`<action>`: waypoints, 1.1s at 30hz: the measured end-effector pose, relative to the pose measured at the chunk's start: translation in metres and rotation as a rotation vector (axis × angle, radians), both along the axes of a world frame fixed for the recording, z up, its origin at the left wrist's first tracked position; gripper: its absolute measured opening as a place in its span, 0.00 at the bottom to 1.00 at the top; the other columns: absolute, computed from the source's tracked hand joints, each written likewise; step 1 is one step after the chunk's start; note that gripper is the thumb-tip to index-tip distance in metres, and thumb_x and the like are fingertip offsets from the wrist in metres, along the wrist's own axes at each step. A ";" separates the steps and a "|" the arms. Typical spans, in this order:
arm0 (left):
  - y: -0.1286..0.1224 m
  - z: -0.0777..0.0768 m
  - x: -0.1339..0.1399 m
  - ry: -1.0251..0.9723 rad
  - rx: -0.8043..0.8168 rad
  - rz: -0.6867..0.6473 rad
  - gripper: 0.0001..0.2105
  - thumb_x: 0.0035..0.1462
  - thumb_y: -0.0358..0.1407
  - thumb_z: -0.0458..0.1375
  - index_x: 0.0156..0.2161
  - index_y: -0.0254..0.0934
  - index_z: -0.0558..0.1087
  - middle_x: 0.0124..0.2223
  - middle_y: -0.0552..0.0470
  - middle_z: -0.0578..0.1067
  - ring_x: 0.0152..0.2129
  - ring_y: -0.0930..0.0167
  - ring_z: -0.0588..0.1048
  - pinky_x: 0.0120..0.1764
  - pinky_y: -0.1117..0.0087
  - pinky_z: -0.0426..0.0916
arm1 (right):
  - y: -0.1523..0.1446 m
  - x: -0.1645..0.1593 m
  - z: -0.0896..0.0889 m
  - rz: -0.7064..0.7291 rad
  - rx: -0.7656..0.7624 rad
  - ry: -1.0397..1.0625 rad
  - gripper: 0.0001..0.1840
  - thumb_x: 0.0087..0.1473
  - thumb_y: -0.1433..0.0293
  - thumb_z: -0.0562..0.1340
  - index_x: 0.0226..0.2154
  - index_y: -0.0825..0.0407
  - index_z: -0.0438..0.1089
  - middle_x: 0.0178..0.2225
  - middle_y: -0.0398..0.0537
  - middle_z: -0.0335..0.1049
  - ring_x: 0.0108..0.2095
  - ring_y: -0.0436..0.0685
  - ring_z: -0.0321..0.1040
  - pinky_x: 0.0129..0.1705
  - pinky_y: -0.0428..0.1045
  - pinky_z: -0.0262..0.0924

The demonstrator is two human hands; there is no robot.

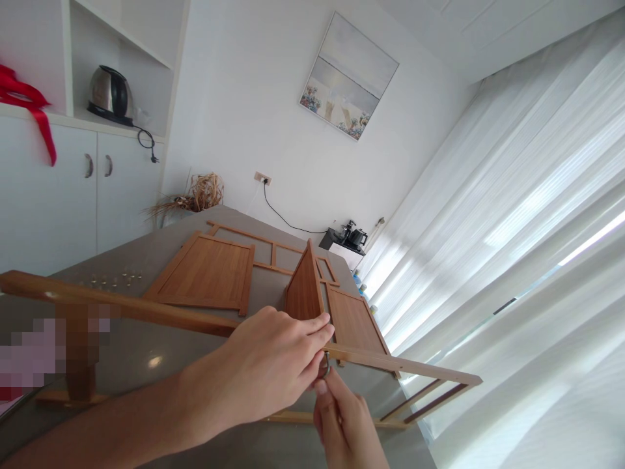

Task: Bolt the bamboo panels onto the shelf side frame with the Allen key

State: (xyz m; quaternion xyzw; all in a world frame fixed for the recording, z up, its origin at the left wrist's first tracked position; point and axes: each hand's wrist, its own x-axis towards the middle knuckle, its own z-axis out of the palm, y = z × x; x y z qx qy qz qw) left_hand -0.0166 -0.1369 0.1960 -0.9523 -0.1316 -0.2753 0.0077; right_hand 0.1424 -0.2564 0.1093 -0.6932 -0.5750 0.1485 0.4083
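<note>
Touching rail [400, 363]; cabinet [153, 85] holds kettle [108, 94].

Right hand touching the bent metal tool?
Touching: the head view shows the bent metal tool with its lower end pinched in the right hand.

Two bare hands [273, 355] here, three wooden panels [205, 270] on show, two cabinet handles [88, 165], one electric kettle [111, 93], one framed painting [349, 76]!
</note>
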 end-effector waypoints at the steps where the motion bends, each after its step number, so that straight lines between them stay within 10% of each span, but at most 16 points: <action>1: 0.000 0.000 0.000 -0.008 -0.001 -0.004 0.18 0.67 0.32 0.51 0.58 0.37 0.74 0.60 0.49 0.74 0.37 0.65 0.83 0.37 0.65 0.78 | 0.003 -0.008 -0.003 -0.001 0.002 0.118 0.26 0.68 0.49 0.47 0.26 0.48 0.58 0.16 0.34 0.53 0.16 0.45 0.48 0.20 0.43 0.42; 8: 0.002 -0.004 0.001 -0.074 -0.020 -0.030 0.18 0.67 0.33 0.52 0.57 0.40 0.74 0.57 0.47 0.77 0.38 0.66 0.83 0.41 0.67 0.77 | 0.016 -0.031 -0.020 -0.021 0.095 0.343 0.29 0.66 0.46 0.49 0.24 0.49 0.58 0.14 0.34 0.50 0.16 0.45 0.44 0.18 0.43 0.38; 33: 0.001 0.002 -0.002 0.019 0.014 -0.001 0.19 0.67 0.33 0.50 0.59 0.38 0.72 0.62 0.56 0.72 0.39 0.66 0.82 0.33 0.64 0.77 | -0.006 0.010 0.001 -0.033 0.111 -0.350 0.17 0.70 0.63 0.45 0.33 0.46 0.61 0.20 0.37 0.62 0.17 0.48 0.60 0.21 0.41 0.50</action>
